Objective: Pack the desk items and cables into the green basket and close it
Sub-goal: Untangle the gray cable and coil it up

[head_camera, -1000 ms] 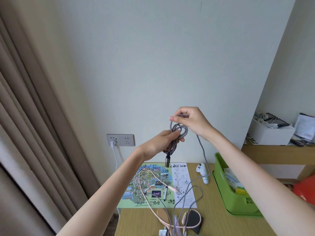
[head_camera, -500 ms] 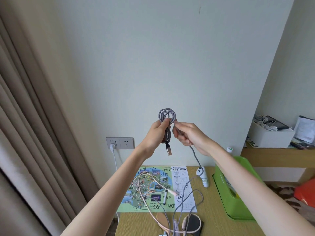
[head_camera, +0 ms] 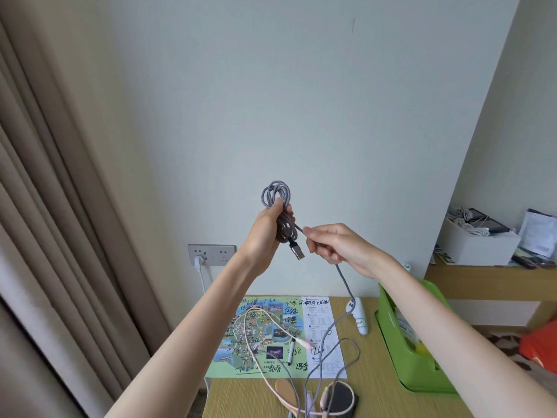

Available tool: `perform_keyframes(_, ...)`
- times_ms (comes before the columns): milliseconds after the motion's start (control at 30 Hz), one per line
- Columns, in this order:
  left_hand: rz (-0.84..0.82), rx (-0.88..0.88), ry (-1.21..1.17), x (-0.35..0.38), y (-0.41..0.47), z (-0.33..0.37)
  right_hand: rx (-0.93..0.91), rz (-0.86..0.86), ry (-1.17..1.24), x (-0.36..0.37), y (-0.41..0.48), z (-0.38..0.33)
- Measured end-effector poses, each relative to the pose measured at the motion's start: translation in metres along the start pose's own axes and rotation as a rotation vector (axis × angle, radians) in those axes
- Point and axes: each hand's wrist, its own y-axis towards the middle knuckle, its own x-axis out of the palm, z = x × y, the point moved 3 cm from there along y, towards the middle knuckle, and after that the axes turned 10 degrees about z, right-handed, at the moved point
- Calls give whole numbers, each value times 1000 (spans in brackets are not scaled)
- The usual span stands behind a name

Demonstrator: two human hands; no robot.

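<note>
My left hand (head_camera: 266,233) is raised in front of the wall, closed around a coil of grey braided cable (head_camera: 275,193) whose USB plug hangs below the fist. My right hand (head_camera: 337,245) pinches the same cable's free run just right of the coil; the rest hangs down to the desk. The green basket (head_camera: 419,366) stands open at the desk's right, partly behind my right forearm, with items inside. On the desk lie a pink cable (head_camera: 262,321), a white controller (head_camera: 358,316), a marker pen (head_camera: 291,351) and a black pad (head_camera: 342,396).
A colourful map sheet (head_camera: 271,336) covers the wooden desk (head_camera: 373,396). A wall socket (head_camera: 211,254) with a white plug sits behind the desk. A curtain (head_camera: 45,236) hangs at left. A side shelf carries a white box (head_camera: 476,247) and papers.
The coil held in my left hand has gained loops. My right hand has dropped from the coil's top and drawn out to the right, sliding along the free cable.
</note>
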Motion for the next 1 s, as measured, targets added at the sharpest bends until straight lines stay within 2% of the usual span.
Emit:
perform_keyframes(100,-12,-67,-275,-4,6,4,10,55,-13,-7,-1,-1)
perform_keyframes(167,39,-74,-348,-9,11,7,14,103,-21,-13,-1,-2)
perform_keyframes(300,185,-52,-405,-25,17,11,10,146,6,-22,-1,-3)
perform_keyframes(500,206,-74,-303,-39,18,7,-25,150,26,-30,2,-11)
perform_keyframes(600,181,-32,-143,-37,15,4,-82,149,5,-30,2,-19)
perform_keyframes(700,129,55,206,-32,10,-2,-157,184,-75,-27,4,-30)
perform_keyframes(800,4,83,484,-22,4,-11,-242,221,-160,-22,7,-39)
perform_keyframes(900,-125,89,594,-9,-4,-16,-294,244,-218,-19,10,-41)
perform_keyframes(1000,-189,85,594,0,-12,-17,-287,264,-201,-20,13,-38)
